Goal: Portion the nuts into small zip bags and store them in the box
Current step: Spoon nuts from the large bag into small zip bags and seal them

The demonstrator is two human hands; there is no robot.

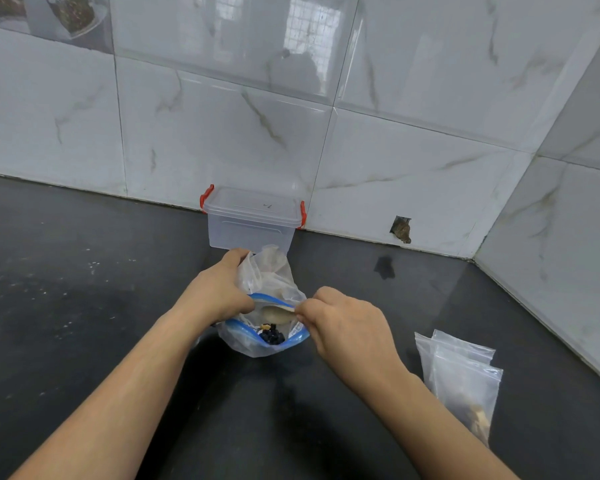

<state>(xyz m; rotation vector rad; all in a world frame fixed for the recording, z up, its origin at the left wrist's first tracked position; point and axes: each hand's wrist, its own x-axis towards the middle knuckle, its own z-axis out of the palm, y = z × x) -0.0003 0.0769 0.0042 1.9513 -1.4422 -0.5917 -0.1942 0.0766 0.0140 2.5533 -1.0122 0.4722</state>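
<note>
The big blue-zip bag (262, 336) stood on the dark worktop (84, 306) just in front of the lidded box (252, 221), its mouth running left to right. The left hand (219, 296) pinched the mouth's left end, the right hand (340, 323) its right end, each grip closed on plastic. Dark nuts (272, 335) lay inside, directly between both grips. Small zip bags (463, 379) lay to the bag's right, nearer the right hand.

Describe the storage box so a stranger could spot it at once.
Start at the tiled wall behind the dark counter. The box stands at its foot, just beyond the open bag held by both hands. It is the only rigid thing there: clear plastic, lid on, with a red clip at each end.
</note>
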